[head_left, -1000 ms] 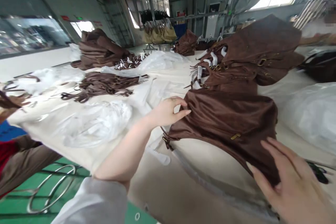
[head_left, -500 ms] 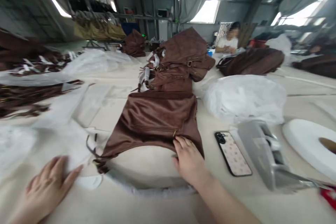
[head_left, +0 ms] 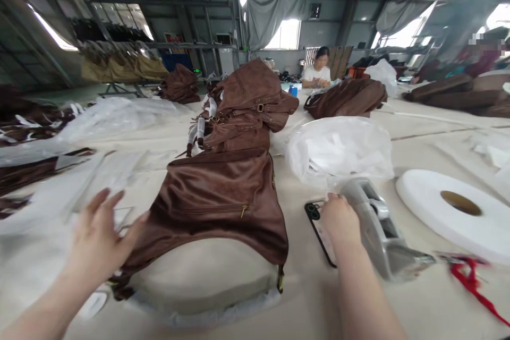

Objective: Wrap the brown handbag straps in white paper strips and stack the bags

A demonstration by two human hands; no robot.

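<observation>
Brown bag [head_left: 215, 196], flat on the table [head_left: 306, 297]; left hand [head_left: 95, 239] spread, empty, at its edge; right hand [head_left: 340, 218] curled beside the tape dispenser [head_left: 382, 252], any hold hidden; we judge this a reach, calling for a precise pinch.

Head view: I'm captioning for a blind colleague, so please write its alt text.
A brown bag with a wrapped strap lies on a pale table, the wearer's left hand spread at its left edge. The curled right hand partly hides a phone beside a grey device. More bags are heaped behind.
</observation>
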